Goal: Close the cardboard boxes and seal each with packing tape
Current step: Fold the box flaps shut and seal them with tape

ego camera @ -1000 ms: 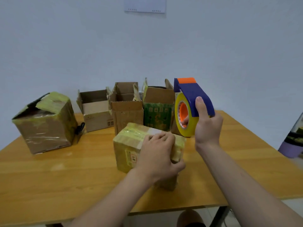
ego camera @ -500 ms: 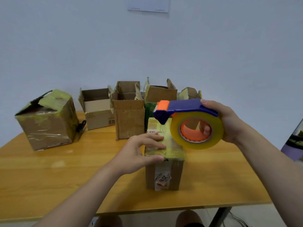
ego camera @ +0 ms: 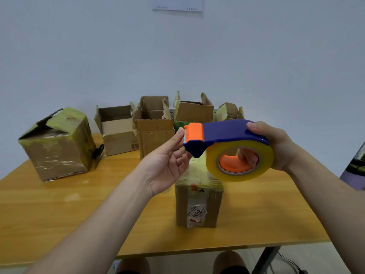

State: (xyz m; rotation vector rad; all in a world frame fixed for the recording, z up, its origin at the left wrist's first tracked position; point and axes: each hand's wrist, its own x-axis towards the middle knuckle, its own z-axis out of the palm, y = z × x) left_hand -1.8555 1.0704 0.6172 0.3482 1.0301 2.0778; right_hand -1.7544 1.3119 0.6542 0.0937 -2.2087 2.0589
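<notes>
Since half a second ago my left hand [ego camera: 167,165] has lifted off the small box [ego camera: 199,206] on the desk [ego camera: 59,204] to the tape dispenser [ego camera: 227,133]; whether its fingers pinch the tape I cannot tell. My right hand [ego camera: 276,147] grips the dispenser, fingers through the core. Tape looks thin and clingy; I'd take its free end at the cutter.

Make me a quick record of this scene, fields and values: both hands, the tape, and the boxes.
Right hand: grips the dispenser, held off the table
Left hand: fingertips at the dispenser's orange cutter; whether it pinches tape is unclear
Front box: flaps shut, old tape on top
Left box: taped over
Open boxes: four in the back row, flaps up
</notes>
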